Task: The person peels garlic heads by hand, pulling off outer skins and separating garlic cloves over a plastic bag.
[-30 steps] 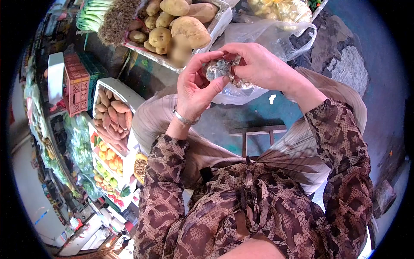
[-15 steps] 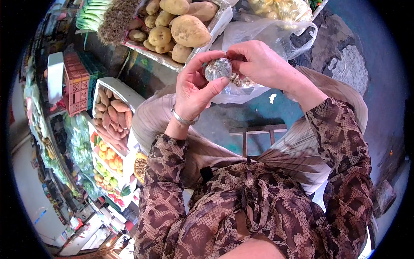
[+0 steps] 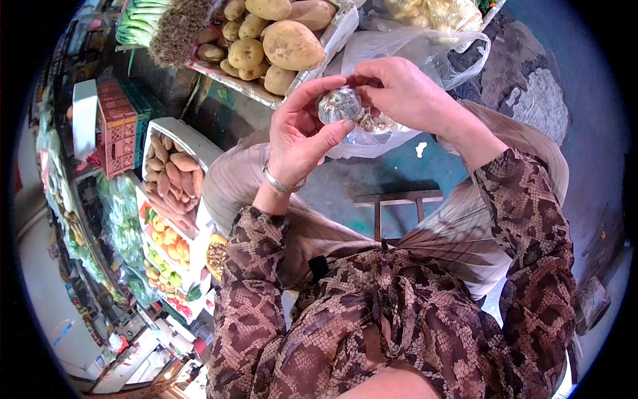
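A round, whitish garlic bulb with greyish-purple streaks is held above the plastic bag. My left hand curves around its left side, thumb below and index finger over the top, and wears a bracelet at the wrist. At the bulb's upper right, my right hand has its fingers bent in and pinched against the edge; the exact fingertip contact is partly hidden. Beneath the hands lies a clear plastic bag with loose pale, papery scraps in it.
A white box of potatoes stands just beyond my left hand. To the left are a box of sweet potatoes, boxes of fruit and a pink crate. A small stool sits between my knees. A white scrap lies on the floor.
The garlic bulb has turned and shifted slightly to the right in my left hand. My right hand's fingers have shifted a little at its edge. The surroundings look the same.
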### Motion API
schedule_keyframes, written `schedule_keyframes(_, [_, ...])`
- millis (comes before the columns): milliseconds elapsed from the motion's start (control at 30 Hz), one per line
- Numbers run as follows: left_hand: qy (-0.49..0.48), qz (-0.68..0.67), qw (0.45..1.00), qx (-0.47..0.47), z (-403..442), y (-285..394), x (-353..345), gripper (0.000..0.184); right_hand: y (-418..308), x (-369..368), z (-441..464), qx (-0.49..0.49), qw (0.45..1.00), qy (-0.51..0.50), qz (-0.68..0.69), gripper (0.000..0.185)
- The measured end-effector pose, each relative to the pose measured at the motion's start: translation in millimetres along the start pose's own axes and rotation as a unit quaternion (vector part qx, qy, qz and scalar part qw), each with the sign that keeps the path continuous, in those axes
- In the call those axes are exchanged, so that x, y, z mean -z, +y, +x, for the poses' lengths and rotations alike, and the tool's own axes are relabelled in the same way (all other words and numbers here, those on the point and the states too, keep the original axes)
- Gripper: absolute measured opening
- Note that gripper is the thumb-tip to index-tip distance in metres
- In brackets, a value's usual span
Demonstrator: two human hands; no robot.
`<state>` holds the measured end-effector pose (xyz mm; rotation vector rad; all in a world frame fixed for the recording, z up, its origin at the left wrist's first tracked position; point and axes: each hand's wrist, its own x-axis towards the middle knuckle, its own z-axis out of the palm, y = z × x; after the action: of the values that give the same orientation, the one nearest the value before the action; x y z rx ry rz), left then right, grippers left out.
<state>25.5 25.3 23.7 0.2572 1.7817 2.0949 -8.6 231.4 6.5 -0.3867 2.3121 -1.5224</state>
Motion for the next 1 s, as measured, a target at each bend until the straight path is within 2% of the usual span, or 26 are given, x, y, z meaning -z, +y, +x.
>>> schedule_keyframes(133, [-0.004,0.009,1.000,-0.011,0.1,0.6,-0.3,0.055,-0.4,1.6,1.0,-0.015,1.000,-0.012,0.001,0.012])
schedule_keyframes(200, [-0.008,0.010,1.000,-0.010,0.1,1.7,-0.8,0.055,1.3,2.2,1.5,-0.058,0.995,-0.041,0.066,0.020])
schedule_keyframes(533, [-0.002,0.001,1.000,0.016,-0.4,2.1,-2.5,0.060,-2.0,0.6,0.8,-0.068,0.992,-0.034,0.105,0.020])
schedule_keyframes(600, [0.001,-0.003,1.000,0.014,-0.1,1.1,-2.6,0.061,-0.1,-0.1,1.2,-0.038,0.995,-0.033,0.091,0.020])
schedule_keyframes(1000, [0.003,0.009,0.999,0.049,-2.9,-0.1,0.6,0.058,-6.1,-0.6,-3.7,-0.017,1.000,-0.007,-0.005,0.020])
